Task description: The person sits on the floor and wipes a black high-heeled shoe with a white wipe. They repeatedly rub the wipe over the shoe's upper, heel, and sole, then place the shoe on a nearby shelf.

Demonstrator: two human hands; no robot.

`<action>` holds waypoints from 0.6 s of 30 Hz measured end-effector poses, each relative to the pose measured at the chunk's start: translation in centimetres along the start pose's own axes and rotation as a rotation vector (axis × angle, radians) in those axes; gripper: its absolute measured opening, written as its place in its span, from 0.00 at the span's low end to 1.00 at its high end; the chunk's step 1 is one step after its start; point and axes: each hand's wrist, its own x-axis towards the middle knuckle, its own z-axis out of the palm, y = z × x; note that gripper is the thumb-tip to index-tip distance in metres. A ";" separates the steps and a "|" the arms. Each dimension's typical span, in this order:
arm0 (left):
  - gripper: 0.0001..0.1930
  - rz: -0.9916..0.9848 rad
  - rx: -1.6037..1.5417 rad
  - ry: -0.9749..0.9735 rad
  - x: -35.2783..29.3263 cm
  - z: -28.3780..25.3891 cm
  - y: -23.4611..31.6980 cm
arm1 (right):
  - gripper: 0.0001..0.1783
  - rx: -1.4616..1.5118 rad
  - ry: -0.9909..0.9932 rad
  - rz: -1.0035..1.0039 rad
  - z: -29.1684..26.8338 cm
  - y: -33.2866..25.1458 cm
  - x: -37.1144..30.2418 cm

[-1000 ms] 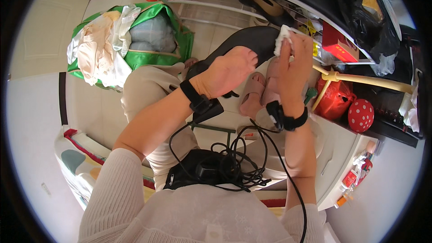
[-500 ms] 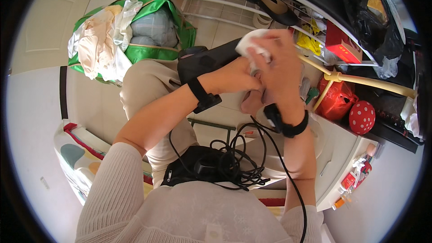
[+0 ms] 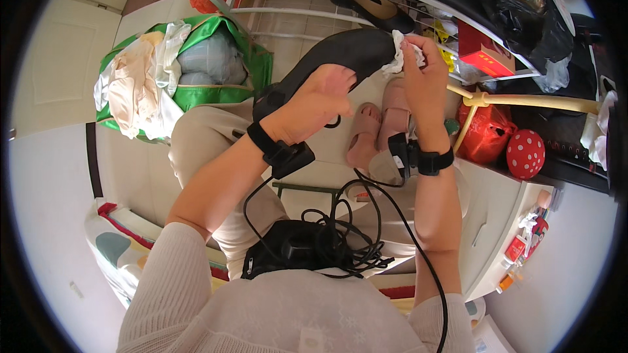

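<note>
My left hand (image 3: 324,95) is wrapped round a black low-cut shoe (image 3: 350,49), its toe pointing away to the right. Part of the shoe's side is hidden behind my fingers. At the toe end, my right hand (image 3: 425,82) pinches a crumpled white tissue (image 3: 396,57), which meets the tip of the shoe. A similar black shoe (image 3: 373,6) lies on the wire rack just beyond. Pink slippers (image 3: 394,108) are on my feet below the right hand.
A green bag (image 3: 203,99) of clothes stands at the far left. Along the far side runs a white-framed wire rack (image 3: 281,12). A yellow pole (image 3: 543,104), a red plastic bag (image 3: 485,134) and a polka-dot ball (image 3: 525,154) are at right. Black cable (image 3: 347,232) coils on my lap.
My hands have drawn apart from their overlap. The shoe has come further into view, pointing right, and the tissue, now more crumpled, has moved to its toe.
</note>
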 end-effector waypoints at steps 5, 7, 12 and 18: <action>0.28 0.165 -0.144 -0.281 1.5 -1.2 0.0 | 0.13 -0.293 0.151 -0.481 2.5 -1.5 -0.9; 0.25 0.156 -0.193 -0.329 1.8 -1.4 0.3 | 0.18 -0.344 0.072 -0.558 3.7 -2.8 -2.7; 0.11 0.177 -0.309 -0.156 0.8 1.4 1.8 | 0.20 -0.323 -0.030 -0.545 3.9 -2.8 -3.3; 0.06 0.119 -0.440 -0.367 1.6 -0.8 0.4 | 0.18 -0.189 0.101 -0.381 2.1 -2.2 -0.5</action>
